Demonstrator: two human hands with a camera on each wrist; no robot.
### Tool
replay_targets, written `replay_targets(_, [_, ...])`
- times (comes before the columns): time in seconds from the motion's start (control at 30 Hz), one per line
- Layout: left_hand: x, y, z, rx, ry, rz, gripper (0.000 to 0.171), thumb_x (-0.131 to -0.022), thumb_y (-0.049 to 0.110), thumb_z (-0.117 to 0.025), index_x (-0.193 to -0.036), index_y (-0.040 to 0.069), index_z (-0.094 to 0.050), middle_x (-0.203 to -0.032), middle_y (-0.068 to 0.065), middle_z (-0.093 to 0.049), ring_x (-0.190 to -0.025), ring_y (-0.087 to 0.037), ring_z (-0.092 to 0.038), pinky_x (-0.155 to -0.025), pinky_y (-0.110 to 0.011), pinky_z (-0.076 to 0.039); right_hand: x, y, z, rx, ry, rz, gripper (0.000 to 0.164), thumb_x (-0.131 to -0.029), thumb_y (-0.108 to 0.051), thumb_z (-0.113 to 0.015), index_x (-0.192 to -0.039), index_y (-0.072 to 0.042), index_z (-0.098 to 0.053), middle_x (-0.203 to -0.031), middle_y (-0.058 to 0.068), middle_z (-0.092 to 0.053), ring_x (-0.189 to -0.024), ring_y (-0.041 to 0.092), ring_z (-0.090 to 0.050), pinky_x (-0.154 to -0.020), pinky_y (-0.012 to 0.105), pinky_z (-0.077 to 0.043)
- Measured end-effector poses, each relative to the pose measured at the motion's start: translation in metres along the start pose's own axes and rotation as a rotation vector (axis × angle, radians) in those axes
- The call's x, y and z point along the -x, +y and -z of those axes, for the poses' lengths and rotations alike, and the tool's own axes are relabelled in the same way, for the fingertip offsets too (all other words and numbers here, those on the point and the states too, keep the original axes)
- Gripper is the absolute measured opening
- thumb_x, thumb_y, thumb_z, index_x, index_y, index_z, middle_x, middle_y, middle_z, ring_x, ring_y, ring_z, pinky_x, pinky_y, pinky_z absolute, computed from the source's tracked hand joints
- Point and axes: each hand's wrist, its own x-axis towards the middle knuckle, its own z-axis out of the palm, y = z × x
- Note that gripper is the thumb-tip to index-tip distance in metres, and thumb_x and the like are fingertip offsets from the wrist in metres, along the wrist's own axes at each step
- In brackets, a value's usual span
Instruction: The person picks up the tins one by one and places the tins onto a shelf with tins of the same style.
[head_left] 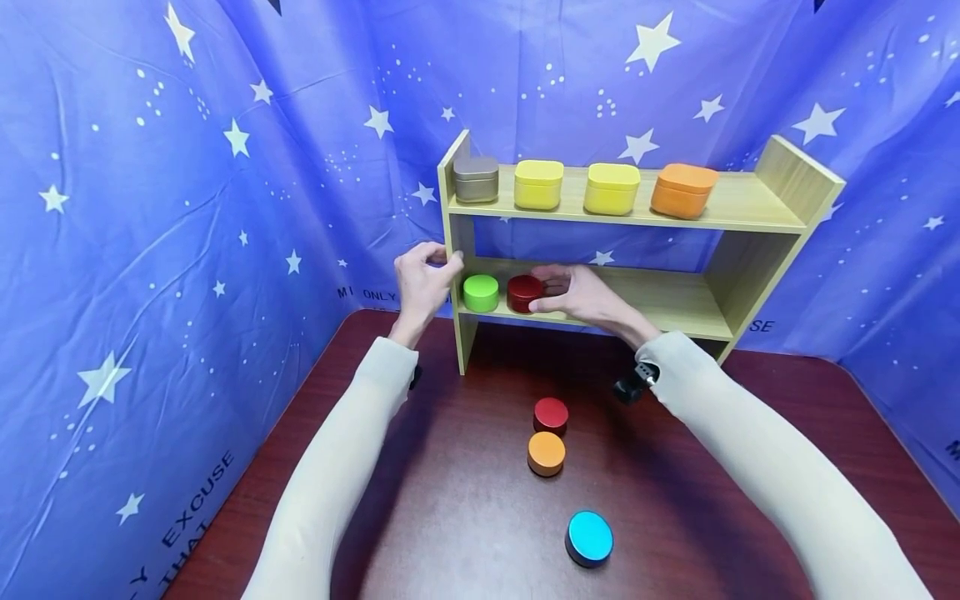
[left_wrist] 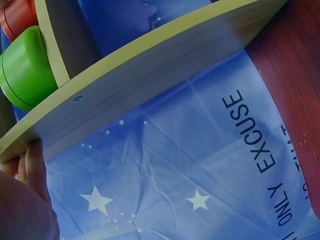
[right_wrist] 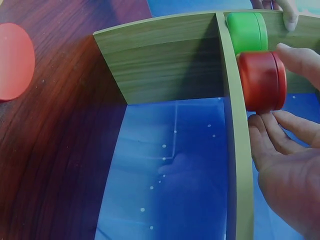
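Note:
A dark red round tin (head_left: 523,294) stands on the lower board of a small wooden shelf (head_left: 660,302), just right of a green round tin (head_left: 481,293). My right hand (head_left: 581,298) holds the red tin from its right side, thumb near the front and fingers farther back. In the right wrist view, the thumb and fingertips meet the red tin (right_wrist: 260,81) at its edges. My left hand (head_left: 424,279) grips the shelf's left side panel by its front edge. Its fingers (left_wrist: 35,167) press the panel's outer face in the left wrist view.
On the top board stand a grey-brown box (head_left: 476,180), two yellow boxes (head_left: 537,185) and an orange box (head_left: 683,191). A red tin (head_left: 551,414), an orange tin (head_left: 546,453) and a blue tin (head_left: 588,537) lie on the dark table (head_left: 450,500). Blue star-patterned cloth hangs around.

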Motion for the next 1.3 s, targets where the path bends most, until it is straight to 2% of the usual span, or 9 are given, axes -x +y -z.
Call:
replay_targets(0.27, [0.001, 0.002, 0.000, -0.006, -0.003, 0.017, 0.022, -0.086, 0.018, -0.079, -0.094, -0.003, -0.084, -0.089, -0.024, -0.081, -0.083, -0.039, -0.075, -0.075, -0.023, -0.050, 0.013, 0.004, 0.006, -0.020, 0.011, 0.025, 0.071, -0.093, -0.010, -0.082, -0.156, 0.006, -0.052, -0.154, 0.028, -0.063, -0.146, 0.044, -0.059, -0.125, 0.056, -0.045])
replay_targets(0.53, [0.004, 0.002, -0.001, -0.010, 0.001, 0.042, 0.022, -0.086, 0.017, -0.079, -0.094, -0.002, -0.084, -0.089, -0.023, -0.081, -0.083, -0.036, -0.074, -0.077, -0.022, -0.050, 0.038, 0.008, 0.009, 0.002, 0.001, 0.043, 0.067, -0.094, -0.011, -0.082, -0.153, 0.006, -0.055, -0.151, 0.028, -0.065, -0.144, 0.045, -0.060, -0.124, 0.056, -0.046])
replay_targets(0.6, [0.004, 0.003, 0.000, -0.010, 0.006, 0.044, 0.022, -0.086, 0.017, -0.079, -0.094, -0.002, -0.084, -0.089, -0.023, -0.081, -0.082, -0.035, -0.074, -0.076, -0.021, -0.049, 0.042, 0.010, 0.009, -0.006, 0.002, 0.049, 0.067, -0.094, -0.011, -0.082, -0.153, 0.005, -0.055, -0.151, 0.027, -0.066, -0.144, 0.043, -0.061, -0.123, 0.050, -0.048])
replay_targets(0.8, [0.002, 0.005, -0.001, 0.002, 0.009, 0.042, 0.022, -0.086, 0.018, -0.079, -0.094, -0.003, -0.084, -0.091, -0.024, -0.081, -0.081, -0.033, -0.074, -0.071, -0.014, -0.049, 0.054, 0.012, 0.009, -0.044, 0.022, 0.073, 0.066, -0.094, -0.006, -0.081, -0.152, 0.008, -0.055, -0.149, 0.029, -0.067, -0.140, 0.044, -0.063, -0.107, 0.017, -0.053])
replay_targets(0.93, [0.001, 0.003, -0.002, -0.009, 0.016, 0.035, 0.021, -0.086, 0.017, -0.079, -0.094, -0.002, -0.084, -0.090, -0.023, -0.082, -0.079, -0.032, -0.074, -0.070, -0.013, -0.049, 0.061, 0.013, 0.007, -0.097, 0.019, 0.070, 0.066, -0.093, -0.004, -0.081, -0.153, 0.008, -0.055, -0.148, 0.029, -0.067, -0.139, 0.044, -0.064, -0.102, 0.011, -0.053])
replay_targets(1.03, [0.002, 0.002, -0.002, -0.013, 0.023, 0.027, 0.021, -0.086, 0.017, -0.079, -0.093, -0.002, -0.084, -0.089, -0.022, -0.082, -0.078, -0.032, -0.074, -0.070, -0.013, -0.048, 0.067, 0.013, 0.006, -0.129, 0.015, 0.061, 0.066, -0.092, -0.003, -0.081, -0.153, 0.006, -0.056, -0.148, 0.028, -0.067, -0.137, 0.039, -0.065, -0.101, 0.012, -0.054])
replay_targets(1.2, [0.002, 0.003, -0.002, -0.011, 0.027, 0.014, 0.021, -0.086, 0.017, -0.079, -0.092, -0.003, -0.084, -0.089, -0.023, -0.081, -0.079, -0.035, -0.075, -0.070, -0.014, -0.048, 0.076, 0.016, 0.003, -0.137, -0.003, 0.059, 0.066, -0.091, -0.003, -0.081, -0.152, 0.004, -0.058, -0.149, 0.026, -0.068, -0.130, 0.017, -0.069, -0.104, 0.014, -0.053])
replay_targets(1.3, [0.002, 0.003, -0.003, -0.015, 0.029, 0.010, 0.022, -0.086, 0.018, -0.079, -0.092, -0.003, -0.084, -0.088, -0.023, -0.081, -0.079, -0.035, -0.075, -0.071, -0.014, -0.048, 0.081, 0.018, 0.000, -0.144, -0.020, 0.061, 0.065, -0.091, -0.003, -0.082, -0.152, 0.004, -0.058, -0.149, 0.026, -0.068, -0.127, 0.010, -0.068, -0.106, 0.016, -0.053])
